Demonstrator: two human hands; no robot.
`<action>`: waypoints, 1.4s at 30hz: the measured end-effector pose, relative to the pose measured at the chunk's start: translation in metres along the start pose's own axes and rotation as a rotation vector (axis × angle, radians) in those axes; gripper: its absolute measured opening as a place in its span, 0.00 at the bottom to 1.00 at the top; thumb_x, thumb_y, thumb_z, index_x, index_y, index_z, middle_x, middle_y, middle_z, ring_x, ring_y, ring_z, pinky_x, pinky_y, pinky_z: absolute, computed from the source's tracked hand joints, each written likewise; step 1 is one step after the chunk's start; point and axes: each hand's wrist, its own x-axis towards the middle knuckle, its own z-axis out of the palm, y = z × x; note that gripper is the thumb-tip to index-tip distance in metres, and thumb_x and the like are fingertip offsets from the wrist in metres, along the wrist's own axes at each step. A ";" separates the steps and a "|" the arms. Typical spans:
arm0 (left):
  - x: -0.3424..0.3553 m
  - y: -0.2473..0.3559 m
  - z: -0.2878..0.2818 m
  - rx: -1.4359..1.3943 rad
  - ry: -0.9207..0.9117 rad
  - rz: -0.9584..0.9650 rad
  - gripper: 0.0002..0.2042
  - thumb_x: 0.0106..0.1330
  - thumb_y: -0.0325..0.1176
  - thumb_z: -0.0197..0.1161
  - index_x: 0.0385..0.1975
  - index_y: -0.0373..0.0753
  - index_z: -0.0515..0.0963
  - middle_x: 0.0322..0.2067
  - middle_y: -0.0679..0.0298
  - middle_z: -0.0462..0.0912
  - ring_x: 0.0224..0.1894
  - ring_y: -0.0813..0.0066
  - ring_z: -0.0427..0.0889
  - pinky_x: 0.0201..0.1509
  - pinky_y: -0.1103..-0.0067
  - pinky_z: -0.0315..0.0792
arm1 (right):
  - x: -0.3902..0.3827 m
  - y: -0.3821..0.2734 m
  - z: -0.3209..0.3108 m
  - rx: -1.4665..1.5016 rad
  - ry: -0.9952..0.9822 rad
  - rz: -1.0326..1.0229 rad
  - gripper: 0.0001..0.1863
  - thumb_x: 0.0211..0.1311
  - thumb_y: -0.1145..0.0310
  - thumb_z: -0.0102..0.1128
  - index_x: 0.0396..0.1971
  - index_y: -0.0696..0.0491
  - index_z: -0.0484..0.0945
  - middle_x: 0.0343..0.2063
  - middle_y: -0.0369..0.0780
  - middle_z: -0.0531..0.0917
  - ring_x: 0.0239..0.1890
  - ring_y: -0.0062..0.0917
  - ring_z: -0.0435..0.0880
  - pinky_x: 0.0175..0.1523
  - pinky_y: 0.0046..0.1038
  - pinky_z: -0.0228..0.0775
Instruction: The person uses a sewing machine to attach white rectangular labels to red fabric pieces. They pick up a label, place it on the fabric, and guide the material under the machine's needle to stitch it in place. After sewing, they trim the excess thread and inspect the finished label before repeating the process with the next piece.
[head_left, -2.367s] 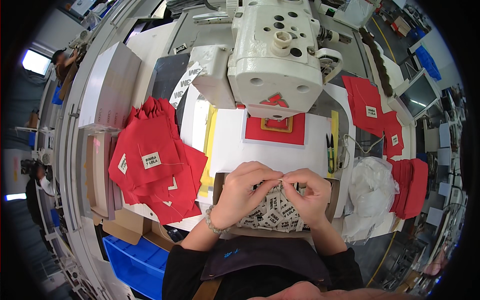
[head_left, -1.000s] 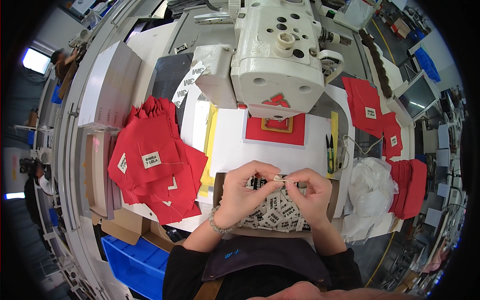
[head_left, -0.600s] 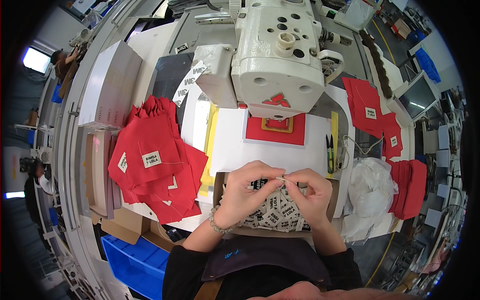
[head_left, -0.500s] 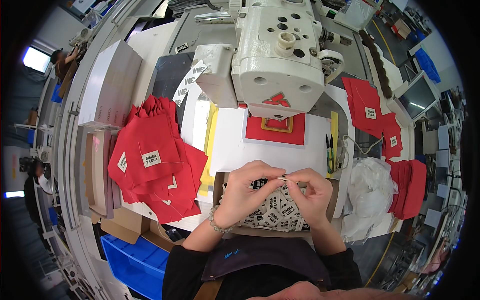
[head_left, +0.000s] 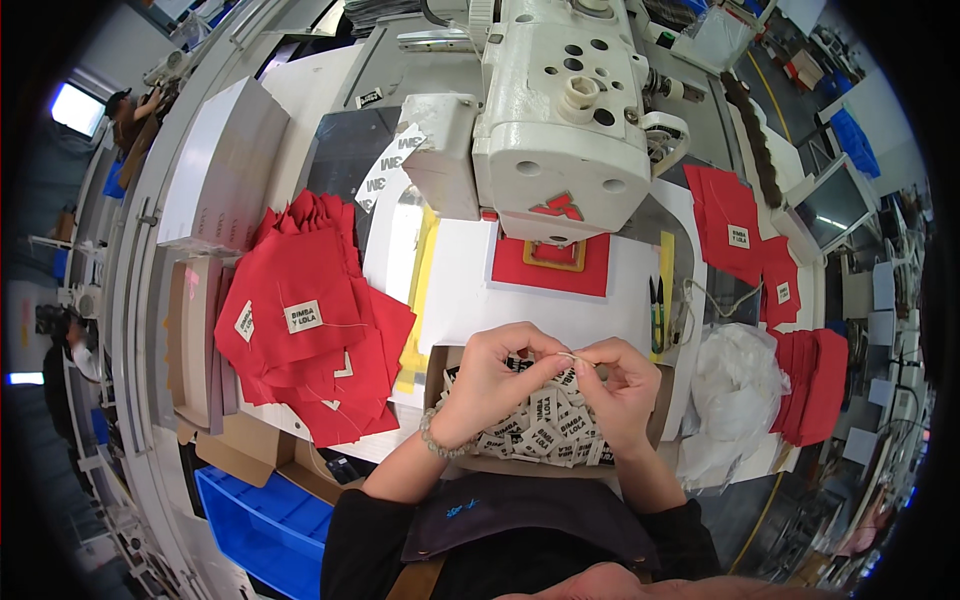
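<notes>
My left hand point(head_left: 497, 388) and my right hand point(head_left: 622, 388) meet at their fingertips over an open cardboard box point(head_left: 662, 402). Between them they pinch a small off-white fabric label point(head_left: 567, 356), seen nearly edge-on and partly covered by the fingers. Many loose printed labels point(head_left: 545, 437), pale with dark lettering, fill the box just below. Beyond my hands stands a white sewing machine point(head_left: 555, 150). Under its yellowish clamp frame point(head_left: 555, 262) lies a red fabric piece point(head_left: 512, 264) on a white sheet.
At left is a pile of red fabric pieces point(head_left: 265, 335), some bearing labels, beside a tall white box point(head_left: 220, 165). Thread snips point(head_left: 657, 315) lie right of the white sheet. Further right are a crumpled plastic bag point(head_left: 735, 380), folded red fabric point(head_left: 818, 385) and labelled pieces point(head_left: 720, 205).
The view has shifted slightly. Both hands stay pinched together on the label, with only a small change of the fingers.
</notes>
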 end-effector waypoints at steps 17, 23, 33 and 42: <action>0.000 -0.013 0.002 -0.187 0.022 -0.029 0.02 0.59 0.23 0.66 0.30 0.33 0.81 0.28 0.67 0.81 0.30 0.87 0.72 0.36 0.86 0.65 | 0.000 0.005 -0.005 0.188 -0.038 0.247 0.04 0.56 0.82 0.61 0.31 0.62 0.78 0.30 0.38 0.82 0.33 0.15 0.79 0.41 0.17 0.69; -0.001 -0.017 0.002 -0.204 0.012 -0.017 0.03 0.59 0.23 0.66 0.31 0.33 0.80 0.28 0.67 0.81 0.30 0.87 0.73 0.35 0.86 0.66 | -0.001 0.006 -0.005 0.304 0.021 0.288 0.04 0.56 0.81 0.63 0.32 0.61 0.78 0.29 0.37 0.82 0.32 0.14 0.78 0.39 0.16 0.68; -0.004 -0.011 0.001 -0.181 0.033 0.020 0.05 0.53 0.25 0.71 0.24 0.34 0.80 0.24 0.70 0.79 0.29 0.86 0.73 0.34 0.85 0.67 | -0.007 0.008 -0.004 0.303 0.062 0.206 0.04 0.55 0.82 0.63 0.31 0.61 0.79 0.29 0.36 0.81 0.34 0.15 0.76 0.41 0.17 0.67; -0.006 -0.005 0.010 -0.217 0.122 0.138 0.05 0.52 0.18 0.69 0.28 0.32 0.81 0.33 0.59 0.82 0.35 0.77 0.79 0.42 0.82 0.72 | -0.009 0.002 0.001 0.254 0.032 0.167 0.03 0.56 0.82 0.62 0.31 0.61 0.79 0.30 0.37 0.82 0.35 0.16 0.77 0.44 0.19 0.68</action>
